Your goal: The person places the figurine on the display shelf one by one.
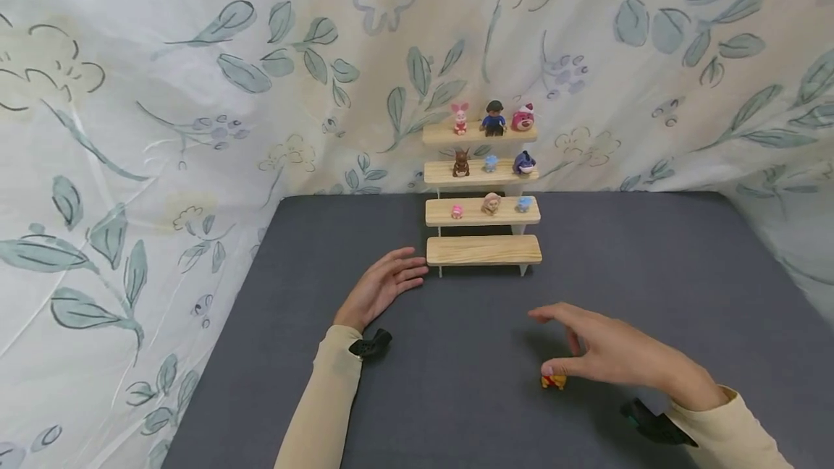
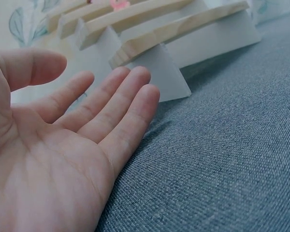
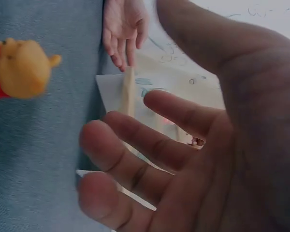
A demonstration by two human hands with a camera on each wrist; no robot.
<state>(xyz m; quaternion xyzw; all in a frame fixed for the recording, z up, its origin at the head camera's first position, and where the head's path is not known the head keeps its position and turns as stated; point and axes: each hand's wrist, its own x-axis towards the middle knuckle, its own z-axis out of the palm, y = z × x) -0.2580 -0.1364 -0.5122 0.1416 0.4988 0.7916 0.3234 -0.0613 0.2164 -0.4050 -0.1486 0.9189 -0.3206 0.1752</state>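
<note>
A small yellow bear figurine in a red shirt (image 1: 554,382) is on the dark cloth, partly hidden under the right thumb in the head view. My right hand (image 1: 609,348) hovers over it with fingers and thumb spread. The right wrist view shows a gap between those fingers and the yellow bear figurine (image 3: 24,70). Beside the left end of the lowest step of a wooden display stand (image 1: 484,250), my left hand (image 1: 383,286) extends its fingers, palm turned inward and holding nothing. Its fingertips are close to that step; whether they touch it I cannot tell.
Several small figurines stand on the stand's upper three steps, among them a pink piglet (image 1: 460,119), a blue-shirted figure (image 1: 494,120) and a purple-blue donkey (image 1: 524,163). A floral curtain (image 1: 365,93) hangs behind the dark tabletop (image 1: 625,259).
</note>
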